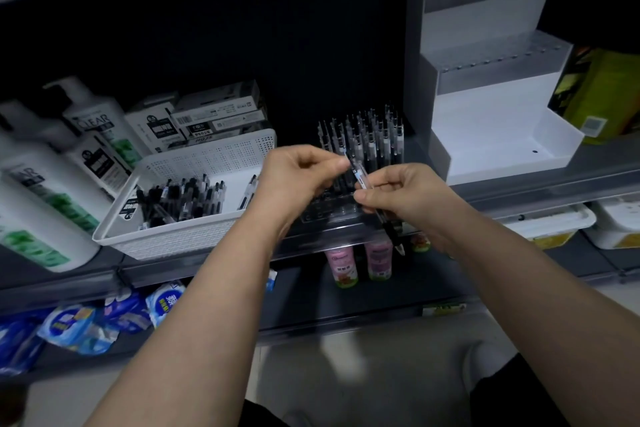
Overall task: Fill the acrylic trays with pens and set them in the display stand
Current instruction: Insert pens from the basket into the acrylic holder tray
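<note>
Both hands meet just above the acrylic tray (328, 212). The left hand (298, 174) pinches the upper end of a pen (361, 178) and the right hand (398, 196) grips its barrel, probably to aim it at an empty hole in the tray's near rows. Standing pens (367, 135) fill the tray's far rows. Left of the tray, a white basket (173, 236) holds loose pens (180, 198). Right of it stands the display stand (485, 114), and the way there looks unobstructed.

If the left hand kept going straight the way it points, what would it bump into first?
The left hand, pinching a pen, would probably meet the upright pens in the acrylic tray just beyond; depth is hard to judge.
</note>
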